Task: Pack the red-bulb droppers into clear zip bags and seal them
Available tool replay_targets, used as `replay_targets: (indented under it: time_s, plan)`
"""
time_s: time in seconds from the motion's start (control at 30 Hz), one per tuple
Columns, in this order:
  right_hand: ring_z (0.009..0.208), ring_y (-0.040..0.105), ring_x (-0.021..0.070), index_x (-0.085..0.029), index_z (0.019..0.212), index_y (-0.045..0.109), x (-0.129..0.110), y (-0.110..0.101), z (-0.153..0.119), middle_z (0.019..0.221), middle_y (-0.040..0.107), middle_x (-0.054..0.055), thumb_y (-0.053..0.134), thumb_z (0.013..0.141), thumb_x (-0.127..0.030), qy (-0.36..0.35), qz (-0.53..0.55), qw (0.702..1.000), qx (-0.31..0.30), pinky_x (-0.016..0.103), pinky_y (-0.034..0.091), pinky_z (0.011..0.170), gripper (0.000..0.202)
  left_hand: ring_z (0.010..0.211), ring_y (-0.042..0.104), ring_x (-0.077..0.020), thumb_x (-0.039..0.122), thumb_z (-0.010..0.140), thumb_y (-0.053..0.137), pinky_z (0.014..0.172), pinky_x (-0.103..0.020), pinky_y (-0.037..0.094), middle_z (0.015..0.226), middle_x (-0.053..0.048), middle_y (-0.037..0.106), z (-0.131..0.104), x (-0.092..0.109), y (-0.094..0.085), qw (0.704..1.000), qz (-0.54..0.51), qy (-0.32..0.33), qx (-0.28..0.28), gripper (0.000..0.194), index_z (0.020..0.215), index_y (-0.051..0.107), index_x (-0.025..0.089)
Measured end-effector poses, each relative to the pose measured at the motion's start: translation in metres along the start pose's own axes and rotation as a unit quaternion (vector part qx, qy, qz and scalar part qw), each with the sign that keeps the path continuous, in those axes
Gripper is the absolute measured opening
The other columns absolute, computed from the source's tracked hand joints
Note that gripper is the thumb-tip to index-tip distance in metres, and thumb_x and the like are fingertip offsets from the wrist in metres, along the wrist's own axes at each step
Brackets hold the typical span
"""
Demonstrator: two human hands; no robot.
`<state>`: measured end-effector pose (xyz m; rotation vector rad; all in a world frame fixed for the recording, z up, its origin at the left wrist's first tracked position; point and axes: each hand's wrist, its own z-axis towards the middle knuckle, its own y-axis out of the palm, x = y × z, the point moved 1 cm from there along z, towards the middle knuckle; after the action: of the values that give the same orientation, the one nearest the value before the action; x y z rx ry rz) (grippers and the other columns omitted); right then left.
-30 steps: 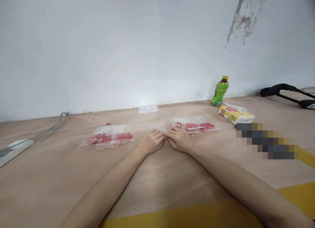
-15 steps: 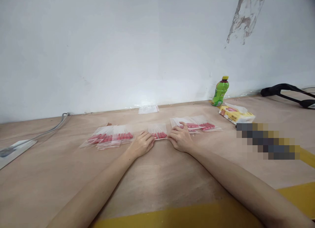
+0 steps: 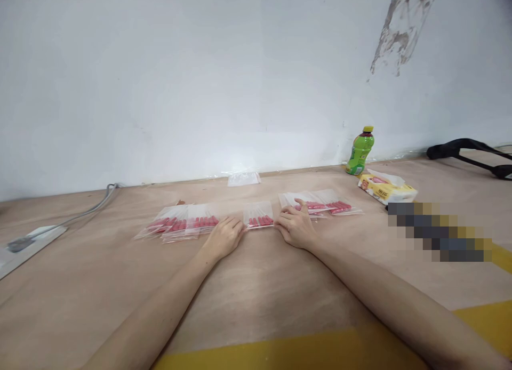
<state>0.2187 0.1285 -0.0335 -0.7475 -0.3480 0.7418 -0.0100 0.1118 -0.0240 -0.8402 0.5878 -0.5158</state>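
Note:
A clear bag with several red pieces (image 3: 261,219) lies flat on the tabletop between my two hands. My left hand (image 3: 227,235) is at its lower left corner, fingers pressed together on the edge. At the lower right corner, my right hand (image 3: 295,226) pinches the edge, while one finger points up and away. More clear bags with red pieces overlap in a row on the left (image 3: 175,224). Another overlapping group (image 3: 339,206) lies on the right, partly behind my right hand.
An empty-looking clear bag (image 3: 244,179) lies by the wall. At the back right stand a green bottle (image 3: 360,151) and a yellow tissue pack (image 3: 387,188), with a black frame (image 3: 468,152) farther right. A grey cable (image 3: 86,212) runs along the left; a blurred-out object (image 3: 438,232) lies right.
My left hand has shifted left, off the bag's front, uncovering more of the middle bag and its red pieces. My right hand stays nearly in place. The view has shifted slightly.

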Motion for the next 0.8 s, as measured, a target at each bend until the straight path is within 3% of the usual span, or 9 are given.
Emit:
replay_targets:
  time_s: [0.1, 0.23, 0.37, 0.43, 0.53, 0.67, 0.8]
  plan:
    - [0.082, 0.051, 0.0146, -0.021, 0.076, 0.059, 0.003, -0.001, 0.000, 0.075, 0.063, 0.000, 0.046, 0.082, -0.020, 0.000, 0.005, 1.000, -0.015, 0.038, 0.020, 0.088, 0.014, 0.069, 0.052, -0.0185, 0.027, 0.091, 0.036, 0.066, -0.032, 0.043, 0.070, -0.006, 0.056, -0.003, 0.001, 0.003, 1.000, -0.011, -0.006, 0.003, 0.030, 0.071, 0.055, 0.015]
    - [0.086, 0.052, 0.0159, -0.021, 0.090, 0.058, 0.005, -0.001, 0.000, 0.096, 0.060, 0.006, 0.049, 0.080, -0.024, -0.017, 0.034, 0.999, -0.030, 0.032, 0.030, 0.077, 0.013, 0.070, 0.054, -0.0171, 0.028, 0.092, 0.035, 0.067, -0.030, 0.044, 0.070, -0.005, 0.058, -0.005, 0.006, 0.001, 0.999, -0.032, -0.024, 0.007, 0.032, 0.073, 0.058, 0.016]
    - [0.084, 0.054, 0.0140, -0.018, 0.082, 0.053, 0.001, 0.007, -0.001, 0.094, 0.060, 0.006, 0.042, 0.079, -0.009, -0.023, 0.114, 0.992, -0.040, 0.027, 0.037, 0.071, 0.015, 0.084, 0.055, -0.0188, 0.033, 0.089, 0.041, 0.076, -0.033, 0.042, 0.088, -0.005, 0.062, -0.004, 0.007, -0.010, 0.998, -0.050, -0.037, 0.005, 0.024, 0.096, 0.060, 0.020]
    - [0.087, 0.055, 0.0134, -0.018, 0.085, 0.049, 0.000, 0.010, 0.000, 0.098, 0.059, 0.007, 0.038, 0.076, -0.003, 0.006, 0.162, 0.986, -0.034, 0.025, 0.040, 0.070, 0.021, 0.098, 0.051, -0.0236, 0.035, 0.088, 0.042, 0.084, -0.040, 0.037, 0.105, -0.009, 0.059, -0.005, -0.001, -0.016, 0.996, -0.022, -0.084, 0.011, 0.030, 0.111, 0.054, 0.020]
    - [0.095, 0.055, 0.0139, -0.018, 0.092, 0.045, 0.006, 0.006, 0.005, 0.105, 0.057, 0.008, 0.036, 0.073, -0.001, 0.056, 0.192, 0.980, 0.003, 0.027, 0.043, 0.076, 0.028, 0.108, 0.043, -0.0308, 0.038, 0.086, 0.042, 0.090, -0.050, 0.030, 0.116, -0.013, 0.052, -0.013, -0.021, -0.020, 0.973, 0.104, -0.204, -0.015, 0.034, 0.111, 0.054, 0.019]
    - [0.096, 0.056, 0.0167, -0.020, 0.082, 0.045, 0.037, -0.016, 0.007, 0.108, 0.057, 0.010, 0.040, 0.077, -0.010, 0.087, 0.204, 0.973, 0.070, 0.033, 0.045, 0.077, 0.012, 0.104, 0.041, -0.0418, 0.049, 0.080, 0.044, 0.083, -0.063, 0.023, 0.106, -0.021, 0.054, -0.028, -0.041, -0.019, 0.934, 0.190, -0.298, -0.046, 0.041, 0.097, 0.059, 0.015]
    - [0.095, 0.057, 0.0182, -0.020, 0.075, 0.044, 0.087, -0.040, -0.015, 0.104, 0.060, 0.011, 0.044, 0.079, -0.019, 0.129, 0.225, 0.963, 0.075, 0.034, 0.045, 0.076, 0.004, 0.085, 0.051, -0.0377, 0.056, 0.079, 0.040, 0.081, -0.064, 0.021, 0.084, -0.018, 0.059, -0.032, -0.042, -0.016, 0.930, 0.178, -0.313, -0.078, 0.048, 0.086, 0.060, 0.013]
